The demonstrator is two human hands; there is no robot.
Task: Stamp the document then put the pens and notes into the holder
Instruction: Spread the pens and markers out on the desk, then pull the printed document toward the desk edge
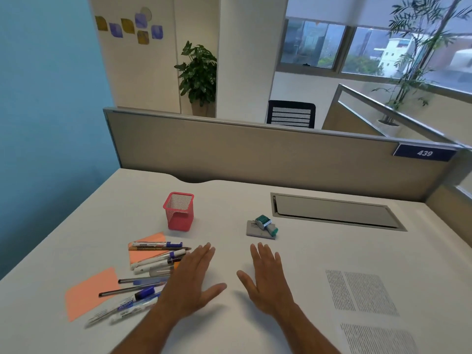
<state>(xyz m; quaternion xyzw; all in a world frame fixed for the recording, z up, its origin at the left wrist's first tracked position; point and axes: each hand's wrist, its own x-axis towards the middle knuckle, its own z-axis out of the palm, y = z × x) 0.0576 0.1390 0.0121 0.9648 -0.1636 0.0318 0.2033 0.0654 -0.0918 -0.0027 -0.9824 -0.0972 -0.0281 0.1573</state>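
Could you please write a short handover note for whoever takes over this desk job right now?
Left hand and right hand: open, flat on the desk, holding nothing.
Stamp lies on its pad, far centre; document to the right.
Red mesh holder has nothing visible inside; pens and orange notes lie scattered on the left.
Done: nothing visible.
Left: stamp the document, then load pens and notes into the holder.

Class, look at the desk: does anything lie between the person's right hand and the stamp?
Nothing visible does. The right hand lies flat and open on bare desk, and the stamp sits just beyond its fingertips, on a grey pad.
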